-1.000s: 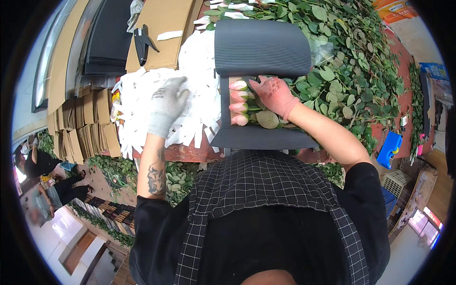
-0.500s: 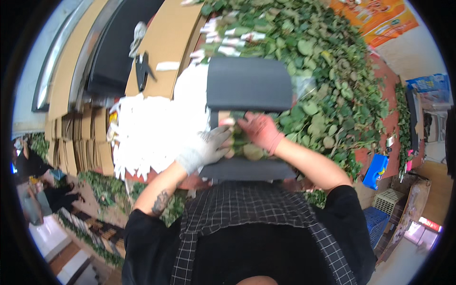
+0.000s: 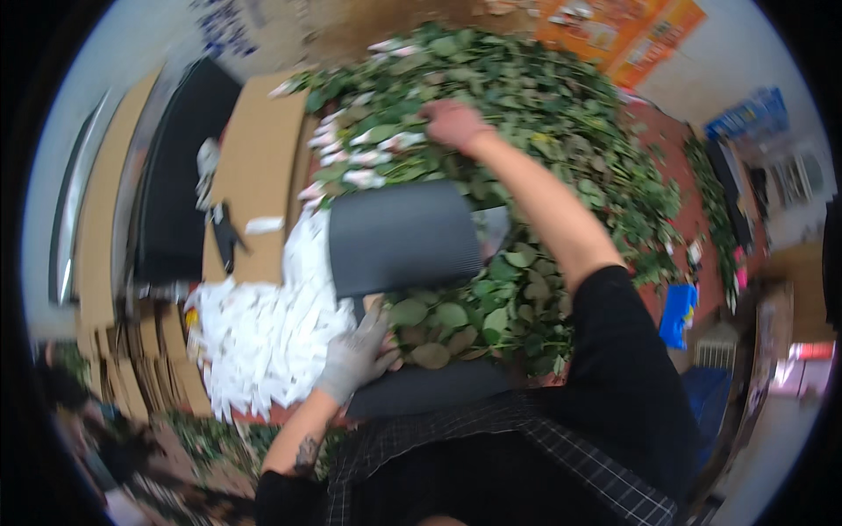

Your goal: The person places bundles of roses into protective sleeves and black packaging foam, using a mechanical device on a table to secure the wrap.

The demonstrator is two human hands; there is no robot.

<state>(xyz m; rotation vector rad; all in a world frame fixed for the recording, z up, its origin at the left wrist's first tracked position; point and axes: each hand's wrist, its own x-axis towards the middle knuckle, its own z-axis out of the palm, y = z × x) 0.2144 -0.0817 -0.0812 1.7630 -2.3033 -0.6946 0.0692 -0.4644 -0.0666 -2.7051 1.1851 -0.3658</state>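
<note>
My left hand, in a pale grey glove, lies with its fingers apart against the flower ends of a leafy bunch. That bunch sits between a dark grey ribbed pad and a second dark pad nearer my body. My right hand, in a reddish glove, is stretched out over the far heap of leafy stems. It is close to several flower heads in white wraps. Blur and foliage hide its fingertips, so I cannot see whether it grips a stem.
White strips lie piled left of the pads. Beyond them a black stapler-like tool rests on a long cardboard sheet. Folded cardboard pieces stand at the left. A blue container is at the table's right edge.
My right hand has left the bunch between the pads and reached far across to the stem heap. My left hand stays at the bunch. The whole view has shifted and tilted.
</note>
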